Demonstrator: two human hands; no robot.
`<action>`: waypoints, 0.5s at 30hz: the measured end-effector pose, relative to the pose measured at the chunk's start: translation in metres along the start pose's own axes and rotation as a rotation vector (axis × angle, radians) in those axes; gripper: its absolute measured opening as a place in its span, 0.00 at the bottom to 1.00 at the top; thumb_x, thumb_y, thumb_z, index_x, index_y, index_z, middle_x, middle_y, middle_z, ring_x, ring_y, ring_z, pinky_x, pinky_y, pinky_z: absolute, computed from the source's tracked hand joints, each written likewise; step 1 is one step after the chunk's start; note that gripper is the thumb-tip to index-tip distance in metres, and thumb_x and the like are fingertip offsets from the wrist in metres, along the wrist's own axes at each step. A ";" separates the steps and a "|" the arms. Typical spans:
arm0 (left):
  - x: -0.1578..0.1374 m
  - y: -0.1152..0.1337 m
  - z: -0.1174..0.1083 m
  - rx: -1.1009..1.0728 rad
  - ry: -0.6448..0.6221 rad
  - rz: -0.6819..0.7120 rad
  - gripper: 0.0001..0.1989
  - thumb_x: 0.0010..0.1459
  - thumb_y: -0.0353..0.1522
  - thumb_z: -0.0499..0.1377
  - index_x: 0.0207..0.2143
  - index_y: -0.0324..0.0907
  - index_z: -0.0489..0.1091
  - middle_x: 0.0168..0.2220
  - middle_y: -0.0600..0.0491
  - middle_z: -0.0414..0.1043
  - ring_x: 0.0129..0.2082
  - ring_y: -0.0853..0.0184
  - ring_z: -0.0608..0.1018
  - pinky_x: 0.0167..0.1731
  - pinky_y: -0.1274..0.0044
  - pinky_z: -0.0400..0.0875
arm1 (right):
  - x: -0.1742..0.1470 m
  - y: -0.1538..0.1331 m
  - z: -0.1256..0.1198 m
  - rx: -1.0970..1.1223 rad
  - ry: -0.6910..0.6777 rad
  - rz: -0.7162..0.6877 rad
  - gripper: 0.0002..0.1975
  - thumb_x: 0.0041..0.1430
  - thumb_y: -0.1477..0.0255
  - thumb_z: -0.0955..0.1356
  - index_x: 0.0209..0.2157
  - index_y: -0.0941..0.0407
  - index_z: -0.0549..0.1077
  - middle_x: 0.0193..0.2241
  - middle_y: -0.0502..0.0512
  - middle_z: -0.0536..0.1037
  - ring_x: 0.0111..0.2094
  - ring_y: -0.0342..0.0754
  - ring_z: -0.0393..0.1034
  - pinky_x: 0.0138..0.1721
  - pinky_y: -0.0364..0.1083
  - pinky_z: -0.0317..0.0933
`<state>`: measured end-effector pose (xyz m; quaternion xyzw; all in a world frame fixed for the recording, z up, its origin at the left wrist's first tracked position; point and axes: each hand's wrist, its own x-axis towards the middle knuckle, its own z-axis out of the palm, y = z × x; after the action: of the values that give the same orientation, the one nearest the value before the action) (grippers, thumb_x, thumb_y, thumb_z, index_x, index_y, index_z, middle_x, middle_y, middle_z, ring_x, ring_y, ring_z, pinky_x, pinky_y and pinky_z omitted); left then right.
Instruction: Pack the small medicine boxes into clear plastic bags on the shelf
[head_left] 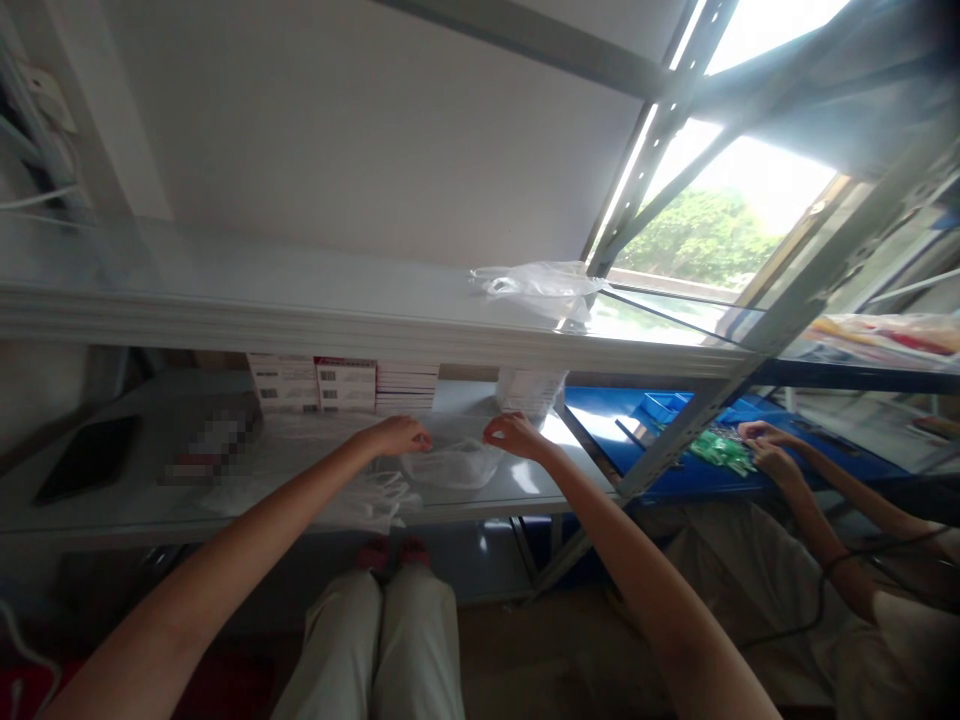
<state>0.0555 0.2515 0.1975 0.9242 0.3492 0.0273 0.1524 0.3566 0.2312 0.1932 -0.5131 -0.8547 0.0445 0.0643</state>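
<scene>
A clear plastic bag (pixel 454 466) hangs spread between my two hands, low over the grey shelf. My left hand (pixel 401 437) is closed in a pinch at the bag's left upper edge. On the opposite edge, my right hand (pixel 514 436) pinches too, fingertips together. More clear plastic bags (pixel 367 505) lie loosely at the shelf's front, below my left wrist. Behind my hands stand stacks of small white boxes (pixel 345 385) with printed labels. Just beyond my right hand is a clear bag with white contents (pixel 532 388), which I cannot make out.
A dark phone-like slab (pixel 88 458) lies at the left of the shelf. An upper shelf (pixel 300 300) crosses above my hands, with a crumpled plastic bag (pixel 544 285) on it. A metal post (pixel 694 420) stands right. Beyond it, another person's hands (pixel 769 450) handle small items over a blue table (pixel 600 425).
</scene>
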 end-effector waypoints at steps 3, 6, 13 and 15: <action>-0.002 0.004 -0.003 -0.037 0.023 0.013 0.13 0.61 0.34 0.55 0.44 0.41 0.76 0.43 0.48 0.78 0.42 0.64 0.78 0.41 0.78 0.67 | 0.000 -0.002 -0.001 0.018 0.012 -0.006 0.11 0.61 0.68 0.64 0.37 0.51 0.79 0.42 0.53 0.80 0.46 0.53 0.71 0.54 0.54 0.51; -0.003 0.007 -0.007 -0.062 0.052 0.029 0.12 0.61 0.34 0.55 0.44 0.41 0.76 0.43 0.49 0.78 0.41 0.65 0.78 0.41 0.78 0.66 | -0.001 -0.003 -0.002 0.036 0.022 -0.010 0.11 0.61 0.68 0.65 0.36 0.51 0.79 0.42 0.52 0.80 0.46 0.52 0.71 0.54 0.53 0.52; -0.010 0.013 -0.004 -0.149 0.044 0.088 0.12 0.61 0.34 0.55 0.43 0.42 0.76 0.42 0.50 0.79 0.40 0.66 0.78 0.40 0.80 0.66 | -0.008 -0.019 -0.004 0.019 0.051 -0.086 0.09 0.61 0.68 0.65 0.36 0.50 0.79 0.41 0.51 0.80 0.45 0.52 0.71 0.55 0.54 0.50; -0.011 0.016 0.001 -0.172 0.047 0.120 0.13 0.61 0.34 0.55 0.42 0.42 0.76 0.42 0.49 0.79 0.39 0.65 0.79 0.40 0.79 0.66 | -0.011 -0.029 -0.003 0.005 0.058 -0.109 0.09 0.60 0.69 0.66 0.35 0.50 0.79 0.40 0.51 0.80 0.45 0.52 0.71 0.57 0.56 0.48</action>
<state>0.0573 0.2323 0.2022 0.9259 0.2932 0.0880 0.2211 0.3369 0.2074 0.2001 -0.4666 -0.8791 0.0283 0.0928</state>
